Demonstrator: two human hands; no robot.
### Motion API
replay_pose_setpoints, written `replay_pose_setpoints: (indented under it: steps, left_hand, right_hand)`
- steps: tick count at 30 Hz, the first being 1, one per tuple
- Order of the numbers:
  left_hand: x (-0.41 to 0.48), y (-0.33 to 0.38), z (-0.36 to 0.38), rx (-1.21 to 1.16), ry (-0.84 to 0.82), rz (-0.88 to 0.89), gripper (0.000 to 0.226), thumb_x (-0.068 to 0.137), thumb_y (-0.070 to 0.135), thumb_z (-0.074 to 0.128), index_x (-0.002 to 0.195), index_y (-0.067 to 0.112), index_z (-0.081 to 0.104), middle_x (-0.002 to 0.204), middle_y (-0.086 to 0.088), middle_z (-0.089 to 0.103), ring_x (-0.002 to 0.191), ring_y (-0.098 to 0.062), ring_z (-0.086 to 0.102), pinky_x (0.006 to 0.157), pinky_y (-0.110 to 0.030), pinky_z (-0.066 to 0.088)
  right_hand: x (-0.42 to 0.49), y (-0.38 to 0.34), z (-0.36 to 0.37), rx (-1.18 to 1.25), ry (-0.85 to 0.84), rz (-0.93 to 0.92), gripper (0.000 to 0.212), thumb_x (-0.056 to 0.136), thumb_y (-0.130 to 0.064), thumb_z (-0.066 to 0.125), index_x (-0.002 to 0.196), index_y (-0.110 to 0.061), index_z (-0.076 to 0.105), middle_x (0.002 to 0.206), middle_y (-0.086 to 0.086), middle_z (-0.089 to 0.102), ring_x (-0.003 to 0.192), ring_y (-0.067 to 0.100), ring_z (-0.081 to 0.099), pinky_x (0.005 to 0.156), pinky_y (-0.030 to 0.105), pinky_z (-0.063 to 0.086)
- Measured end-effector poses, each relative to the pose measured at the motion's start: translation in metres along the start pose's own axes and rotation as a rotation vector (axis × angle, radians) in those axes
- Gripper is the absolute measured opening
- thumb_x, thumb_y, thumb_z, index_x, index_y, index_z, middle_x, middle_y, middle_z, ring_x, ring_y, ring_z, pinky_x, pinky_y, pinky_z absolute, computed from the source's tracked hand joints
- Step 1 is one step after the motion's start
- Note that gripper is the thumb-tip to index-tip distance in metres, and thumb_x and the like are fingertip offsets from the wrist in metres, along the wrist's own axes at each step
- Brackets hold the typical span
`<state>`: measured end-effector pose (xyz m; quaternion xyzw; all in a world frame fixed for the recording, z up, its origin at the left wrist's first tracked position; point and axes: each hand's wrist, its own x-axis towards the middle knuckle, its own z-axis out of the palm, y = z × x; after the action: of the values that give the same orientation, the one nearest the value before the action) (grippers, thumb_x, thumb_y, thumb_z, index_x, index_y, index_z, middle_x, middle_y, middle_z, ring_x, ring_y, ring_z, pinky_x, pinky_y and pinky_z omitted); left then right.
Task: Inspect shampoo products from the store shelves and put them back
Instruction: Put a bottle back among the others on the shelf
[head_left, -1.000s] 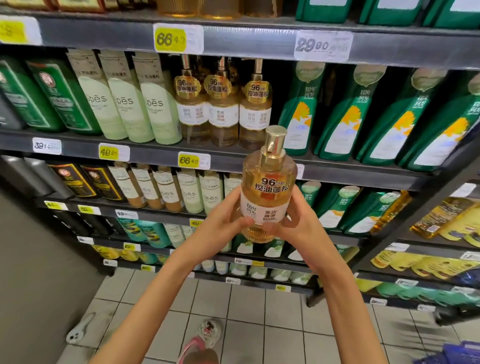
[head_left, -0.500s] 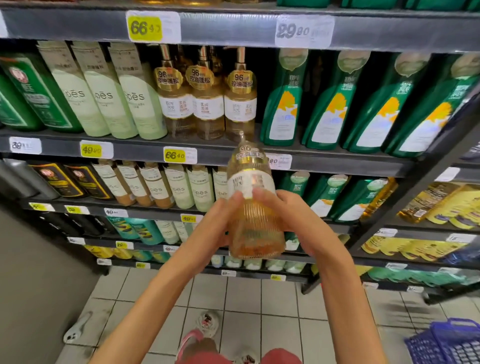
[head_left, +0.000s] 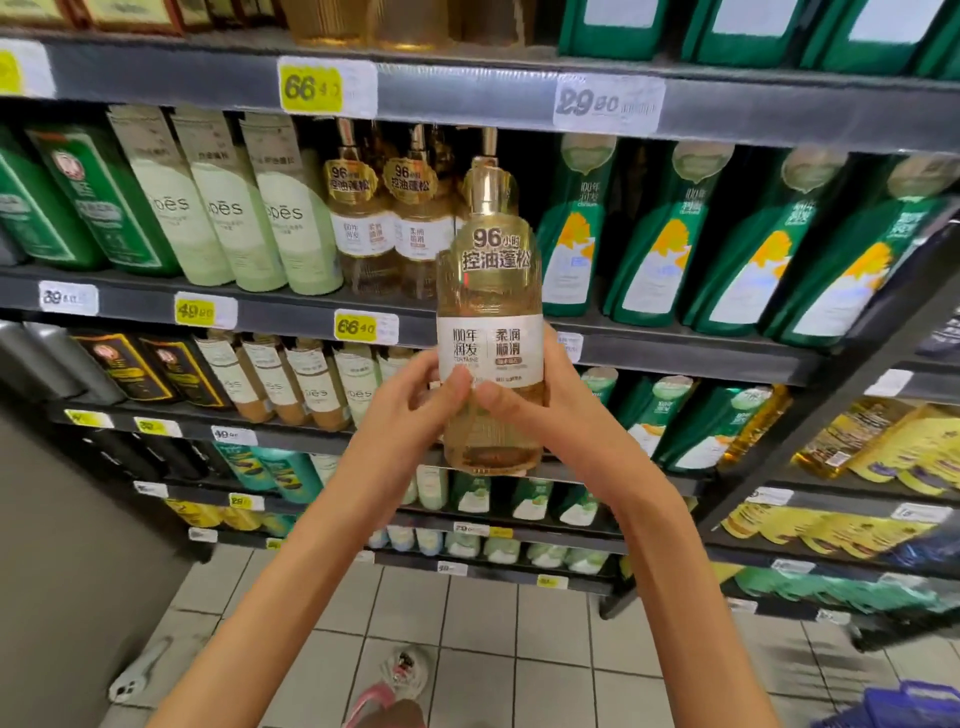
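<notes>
Dead centre of the frame, there it is: the shampoo bottle (head_left: 491, 332), amber and see-through, upright, gold pump on top, held up in the air in front of the shelves. A gold band round its shoulder reads 96, and the white label below it faces us.

The left hand (head_left: 410, 410) wraps the lower half from the left, the right hand (head_left: 545, 415) from the right. Fingers are curled round behind, and both thumbs are pressed on the front just under the white label, tips almost meeting. The bottle's base shows between the wrists, touching no shelf.

Just behind it, up and left of centre, matching amber bottles (head_left: 363, 228) stand in a row on the shelf. Left of those lean pale green bottles (head_left: 234, 208). On the right side of the frame there's a run of dark green bottles (head_left: 665, 244) with yellow on their labels.

Along the top shelf rail (head_left: 467, 98) a yellow price tag (head_left: 311, 88) reads 66, upper centre-left, and a white price tag (head_left: 608, 101) sits to its right. The lower shelves carry more bottles, too blurred to read.

Down at the bottom there's a pale tiled floor (head_left: 467, 613), a shoe (head_left: 405, 670) at bottom centre and a blue basket (head_left: 904, 706) in the lower right corner.
</notes>
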<state>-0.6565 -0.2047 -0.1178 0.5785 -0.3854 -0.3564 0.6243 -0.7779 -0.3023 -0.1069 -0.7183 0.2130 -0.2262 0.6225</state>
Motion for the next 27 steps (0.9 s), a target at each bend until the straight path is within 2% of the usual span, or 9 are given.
replay_pose_setpoints:
  steps: [4, 8, 11, 13, 15, 17, 20, 24, 27]
  left_hand:
    - [0.019, 0.039, -0.008, 0.033, -0.015, 0.148, 0.037, 0.086, 0.039, 0.056, 0.119, 0.022, 0.058, 0.115, 0.006, 0.067, 0.107, -0.007, 0.062, 0.087, -0.019, 0.050]
    - [0.056, 0.090, -0.011, 0.055, 0.023, 0.295, 0.043, 0.079, 0.037, 0.054, 0.117, 0.017, 0.055, 0.110, 0.004, 0.068, 0.101, -0.002, 0.063, 0.080, -0.013, 0.050]
    - [0.086, 0.128, -0.009, 0.153, 0.081, 0.400, 0.031, 0.090, 0.031, 0.049, 0.116, 0.016, 0.055, 0.105, 0.009, 0.066, 0.090, 0.008, 0.062, 0.071, -0.006, 0.046]
    - [0.104, 0.148, -0.011, 0.238, 0.130, 0.455, 0.030, 0.094, 0.029, 0.046, 0.118, 0.015, 0.057, 0.108, 0.006, 0.065, 0.094, 0.005, 0.061, 0.080, -0.012, 0.048]
    - [0.118, 0.164, -0.016, 0.279, 0.187, 0.478, 0.030, 0.096, 0.026, 0.045, 0.120, 0.013, 0.058, 0.114, 0.000, 0.064, 0.106, -0.008, 0.059, 0.096, -0.030, 0.047]
    - [0.128, 0.172, -0.018, 0.292, 0.184, 0.476, 0.030, 0.097, 0.023, 0.044, 0.123, 0.015, 0.057, 0.116, 0.002, 0.062, 0.110, -0.010, 0.057, 0.101, -0.035, 0.044]
    - [0.141, 0.176, -0.016, 0.334, 0.137, 0.467, 0.037, 0.096, 0.020, 0.046, 0.133, 0.013, 0.050, 0.124, 0.004, 0.058, 0.113, -0.006, 0.053, 0.101, -0.028, 0.043]
    - [0.158, 0.181, -0.013, 0.360, 0.157, 0.493, 0.042, 0.095, 0.017, 0.050, 0.136, 0.012, 0.044, 0.120, 0.007, 0.053, 0.106, 0.000, 0.049, 0.077, 0.004, 0.039]
    - [0.168, 0.182, -0.014, 0.378, 0.172, 0.487, 0.044, 0.094, 0.017, 0.051, 0.137, 0.010, 0.043, 0.129, 0.002, 0.052, 0.113, -0.004, 0.048, 0.079, 0.003, 0.037]
  right_hand:
    - [0.021, -0.034, -0.006, -0.027, 0.082, -0.145, 0.070, 0.074, -0.037, 0.075, 0.135, -0.028, 0.041, 0.112, -0.021, 0.065, 0.103, -0.006, 0.060, 0.077, 0.010, 0.049]
    - [0.053, -0.081, -0.015, -0.065, 0.230, -0.293, 0.075, 0.057, -0.051, 0.071, 0.123, -0.028, 0.045, 0.109, -0.019, 0.061, 0.094, -0.015, 0.058, 0.070, 0.003, 0.046]
    - [0.082, -0.120, -0.022, -0.043, 0.278, -0.345, 0.087, 0.051, -0.056, 0.069, 0.126, -0.019, 0.045, 0.116, -0.007, 0.061, 0.102, -0.001, 0.060, 0.073, 0.010, 0.051]
    - [0.101, -0.141, -0.028, -0.051, 0.299, -0.352, 0.085, 0.060, -0.053, 0.072, 0.130, -0.016, 0.043, 0.121, -0.002, 0.059, 0.108, 0.008, 0.060, 0.080, 0.019, 0.053]
    - [0.121, -0.155, -0.036, -0.041, 0.325, -0.352, 0.070, 0.075, -0.039, 0.073, 0.131, -0.013, 0.042, 0.123, 0.003, 0.059, 0.109, 0.014, 0.060, 0.089, 0.032, 0.053]
    - [0.138, -0.162, -0.043, -0.004, 0.324, -0.326, 0.063, 0.080, -0.032, 0.071, 0.131, -0.009, 0.042, 0.123, 0.007, 0.060, 0.110, 0.021, 0.061, 0.095, 0.043, 0.051]
    - [0.161, -0.164, -0.053, 0.047, 0.310, -0.320, 0.059, 0.082, -0.027, 0.070, 0.131, -0.006, 0.045, 0.123, 0.011, 0.061, 0.110, 0.023, 0.062, 0.096, 0.045, 0.050]
    - [0.185, -0.165, -0.059, 0.109, 0.327, -0.355, 0.057, 0.082, -0.030, 0.070, 0.129, -0.008, 0.047, 0.121, 0.009, 0.063, 0.105, 0.020, 0.064, 0.087, 0.035, 0.055]
    - [0.201, -0.163, -0.062, 0.033, 0.389, -0.375, 0.063, 0.082, -0.030, 0.071, 0.132, -0.010, 0.040, 0.122, 0.004, 0.060, 0.105, 0.014, 0.061, 0.083, 0.027, 0.053]
